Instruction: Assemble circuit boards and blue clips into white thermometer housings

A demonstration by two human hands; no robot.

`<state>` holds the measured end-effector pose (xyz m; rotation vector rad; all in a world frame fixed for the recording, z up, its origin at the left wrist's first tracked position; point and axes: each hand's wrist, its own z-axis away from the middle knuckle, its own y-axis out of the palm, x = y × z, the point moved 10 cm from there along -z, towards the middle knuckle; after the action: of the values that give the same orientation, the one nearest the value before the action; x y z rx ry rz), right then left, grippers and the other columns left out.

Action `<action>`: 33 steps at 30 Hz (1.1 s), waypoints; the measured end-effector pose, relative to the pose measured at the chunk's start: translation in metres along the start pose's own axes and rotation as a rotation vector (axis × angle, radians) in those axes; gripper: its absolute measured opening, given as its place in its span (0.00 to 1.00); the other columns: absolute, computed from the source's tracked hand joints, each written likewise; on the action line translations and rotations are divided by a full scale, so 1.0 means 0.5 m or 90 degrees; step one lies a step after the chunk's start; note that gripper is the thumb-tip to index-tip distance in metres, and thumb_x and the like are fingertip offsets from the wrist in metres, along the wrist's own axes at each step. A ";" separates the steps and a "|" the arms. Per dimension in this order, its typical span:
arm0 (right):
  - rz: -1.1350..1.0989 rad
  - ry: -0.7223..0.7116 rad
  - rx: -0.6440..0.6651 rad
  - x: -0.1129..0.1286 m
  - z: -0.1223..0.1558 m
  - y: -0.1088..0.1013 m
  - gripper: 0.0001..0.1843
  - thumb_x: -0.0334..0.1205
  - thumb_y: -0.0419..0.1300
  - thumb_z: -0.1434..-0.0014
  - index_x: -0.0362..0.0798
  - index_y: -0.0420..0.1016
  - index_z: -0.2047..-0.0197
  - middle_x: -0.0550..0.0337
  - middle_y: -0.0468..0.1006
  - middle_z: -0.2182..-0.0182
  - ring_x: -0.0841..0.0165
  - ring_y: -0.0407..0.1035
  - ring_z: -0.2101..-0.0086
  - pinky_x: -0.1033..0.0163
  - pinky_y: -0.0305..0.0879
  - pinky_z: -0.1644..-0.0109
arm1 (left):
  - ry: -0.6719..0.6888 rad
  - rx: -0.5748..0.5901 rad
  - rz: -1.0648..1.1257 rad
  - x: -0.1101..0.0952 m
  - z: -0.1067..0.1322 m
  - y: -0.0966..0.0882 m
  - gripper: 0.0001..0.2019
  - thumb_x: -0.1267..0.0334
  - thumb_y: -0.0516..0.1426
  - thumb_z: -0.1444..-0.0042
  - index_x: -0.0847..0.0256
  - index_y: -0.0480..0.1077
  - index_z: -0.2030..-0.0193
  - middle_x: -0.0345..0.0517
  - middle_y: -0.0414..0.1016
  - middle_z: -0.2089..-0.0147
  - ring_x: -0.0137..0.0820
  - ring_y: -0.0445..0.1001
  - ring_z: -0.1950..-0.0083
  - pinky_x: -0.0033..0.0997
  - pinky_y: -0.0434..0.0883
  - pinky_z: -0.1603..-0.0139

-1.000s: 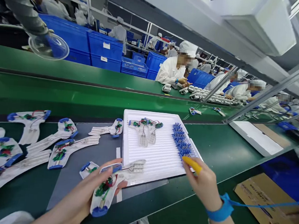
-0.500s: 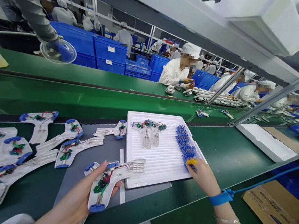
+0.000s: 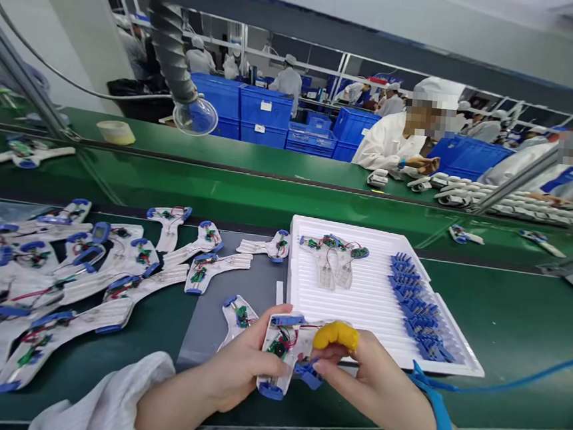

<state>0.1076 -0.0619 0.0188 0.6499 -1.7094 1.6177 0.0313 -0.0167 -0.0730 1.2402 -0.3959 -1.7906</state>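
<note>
My left hand grips a white plastic housing half with a green circuit board, red wires and blue end caps, held over the near table edge. My right hand, with a yellow finger cot on the forefinger and a blue wrist strap, pinches a small blue part against the lower side of that housing. Just behind the hands lies a white ribbed tray holding rows of small blue parts and two wired assemblies.
Many more white housings with boards lie spread over the grey mat and green table to the left. A green conveyor runs behind. Across it sit workers in white, blue crates and a roll of tape.
My right hand left the blue parts on the tray and came to the housing with one blue part. My left hand drew the housing nearer. The view swung left.
</note>
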 end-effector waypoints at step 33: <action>0.586 -0.314 -0.090 0.081 -0.027 0.081 0.21 0.37 0.41 0.34 0.46 0.69 0.74 0.59 0.69 0.78 0.68 0.66 0.81 0.62 0.56 0.82 | 0.136 -0.092 -0.015 -0.033 0.010 -0.040 0.40 0.63 0.68 0.62 0.58 0.53 0.42 0.49 0.74 0.53 0.36 0.71 0.52 0.36 0.65 0.49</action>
<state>0.0529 -0.0405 0.0232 0.1724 -2.7194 1.9864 0.0190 0.0065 -0.0750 1.3203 -0.1289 -1.6548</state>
